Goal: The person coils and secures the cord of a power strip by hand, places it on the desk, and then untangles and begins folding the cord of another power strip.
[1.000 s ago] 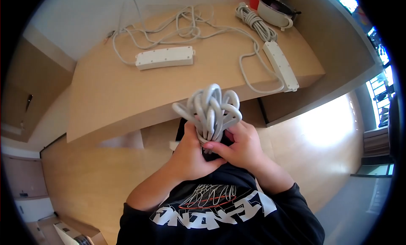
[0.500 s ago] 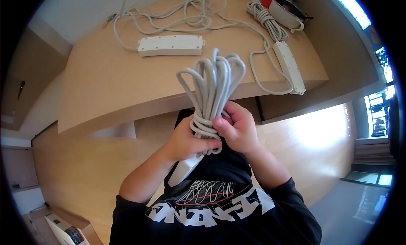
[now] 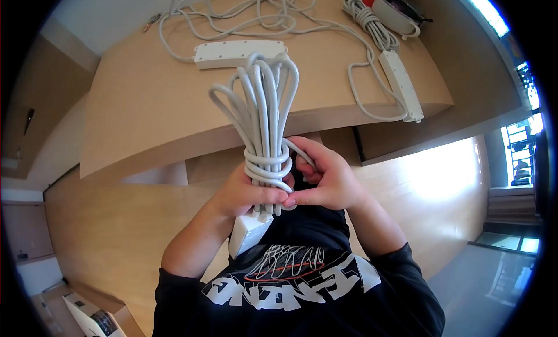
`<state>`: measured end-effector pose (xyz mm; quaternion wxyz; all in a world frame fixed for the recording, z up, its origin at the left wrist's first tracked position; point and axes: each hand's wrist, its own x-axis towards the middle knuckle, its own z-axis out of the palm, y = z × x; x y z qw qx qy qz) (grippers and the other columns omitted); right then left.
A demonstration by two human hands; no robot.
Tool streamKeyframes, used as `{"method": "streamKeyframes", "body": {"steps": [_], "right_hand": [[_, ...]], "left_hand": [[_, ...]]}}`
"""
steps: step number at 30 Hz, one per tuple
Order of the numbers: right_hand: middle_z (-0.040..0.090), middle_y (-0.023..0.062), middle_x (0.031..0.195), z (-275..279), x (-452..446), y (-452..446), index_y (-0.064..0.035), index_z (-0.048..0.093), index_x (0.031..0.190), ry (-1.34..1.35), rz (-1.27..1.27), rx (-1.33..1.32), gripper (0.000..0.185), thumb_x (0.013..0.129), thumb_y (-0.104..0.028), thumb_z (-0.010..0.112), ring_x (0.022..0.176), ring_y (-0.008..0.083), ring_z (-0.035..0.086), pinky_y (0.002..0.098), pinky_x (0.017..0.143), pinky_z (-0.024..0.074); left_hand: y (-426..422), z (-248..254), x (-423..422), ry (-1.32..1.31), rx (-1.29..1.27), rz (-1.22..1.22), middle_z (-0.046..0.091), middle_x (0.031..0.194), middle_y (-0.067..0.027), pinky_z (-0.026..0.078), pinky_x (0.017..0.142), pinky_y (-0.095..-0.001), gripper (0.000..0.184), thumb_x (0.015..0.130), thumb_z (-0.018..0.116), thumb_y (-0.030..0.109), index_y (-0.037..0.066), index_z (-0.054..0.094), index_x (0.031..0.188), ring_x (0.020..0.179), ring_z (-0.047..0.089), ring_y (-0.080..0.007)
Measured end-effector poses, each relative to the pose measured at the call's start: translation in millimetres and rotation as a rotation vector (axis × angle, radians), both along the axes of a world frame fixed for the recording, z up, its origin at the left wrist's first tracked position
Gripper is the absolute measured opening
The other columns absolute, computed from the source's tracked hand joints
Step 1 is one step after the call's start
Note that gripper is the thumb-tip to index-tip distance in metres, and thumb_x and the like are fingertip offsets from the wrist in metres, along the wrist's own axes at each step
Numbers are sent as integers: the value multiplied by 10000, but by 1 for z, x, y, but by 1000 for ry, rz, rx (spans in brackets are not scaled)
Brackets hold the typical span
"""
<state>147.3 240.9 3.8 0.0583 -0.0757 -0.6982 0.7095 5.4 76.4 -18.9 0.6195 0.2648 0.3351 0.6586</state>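
Clutching bundled cable (image 3: 264, 125), left hand (image 3: 239, 192) and right hand (image 3: 331, 183) meet near "LI-NING" lettering (image 3: 285, 297).

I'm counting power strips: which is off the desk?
The nearest power strip, below the cord bundle held by left hand and right hand; the left power strip and right power strip lie on the desk.

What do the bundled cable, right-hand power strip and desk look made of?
Bundled cable: likely a soft plastic or rubber sheath, grey, satin; it bends in smooth loops with soft highlights.
Right-hand power strip: probably moulded plastic, off-white, fairly matte; even colour, crisp edges.
Desk: wood or wood-look board, smooth, tan; solid or laminate, can't tell.
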Motion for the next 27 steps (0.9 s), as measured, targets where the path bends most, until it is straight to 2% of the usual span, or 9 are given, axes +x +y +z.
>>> {"method": "streamKeyframes", "body": {"steps": [2,5,8,11,14,19,23,26,27], "right_hand": [[455,-52,728,-4,0,0,1,513,1348,29,-1,-5,838,643,-187,925,641,32,340,180,557,312],[349,-97,742,6,2,1,29,508,1361,34,15,140,864,636,-165,935,668,21,285,169,581,261],[347,-97,731,1,5,-5,41,527,1337,14,-43,143,879,616,-230,950,660,23,289,178,569,250],[459,-45,713,-2,9,-7,29,552,1296,10,-63,259,856,599,-267,948,632,54,339,206,542,324],[460,-36,724,-11,11,4,33,544,1301,73,39,248,899,579,-314,953,639,67,338,212,557,334],[476,-38,800,-22,18,5,25,547,1285,-50,78,-13,656,772,-252,846,688,48,384,200,608,358],[516,-37,939,-10,20,-3,12,524,1307,-38,103,-100,679,778,-266,847,779,36,403,178,670,381],[519,-36,924,-21,21,0,11,537,1291,-55,90,-84,636,798,-264,831,774,32,394,170,685,385],[572,-9,938,-23,21,4,23,565,1257,-51,70,-49,522,855,-231,777,797,46,461,200,700,426]], "left_hand": [[1,3,5,-58,48,-29,660,1041,-184,594,756,-378,581,728,760,11,-12,507,1251,933,678,-251],[-2,13,13,-229,57,-52,657,1049,-247,608,706,-411,647,701,786,15,-17,485,1273,860,697,-319],[-6,4,7,-117,-9,-100,668,1012,-233,598,643,-374,588,703,783,25,-8,511,1223,802,699,-287],[-11,-6,4,-54,-78,-144,678,943,-208,573,580,-336,480,721,766,23,2,539,1143,734,691,-252],[-13,11,6,-108,-147,-184,678,885,-183,551,553,-314,403,736,753,25,12,554,1086,696,680,-225],[-20,11,8,-191,-158,-199,667,866,-174,558,557,-316,364,749,738,24,4,566,1069,691,679,-227],[-19,4,9,-195,-142,-181,665,862,-167,561,558,-318,337,774,732,35,3,568,1067,693,678,-227],[-19,8,10,-228,-158,-186,663,852,-153,554,552,-318,320,804,731,55,8,570,1076,684,674,-220],[-19,10,10,-242,-169,-189,663,847,-148,551,550,-318,314,814,731,62,10,571,1079,680,672,-217]]}}
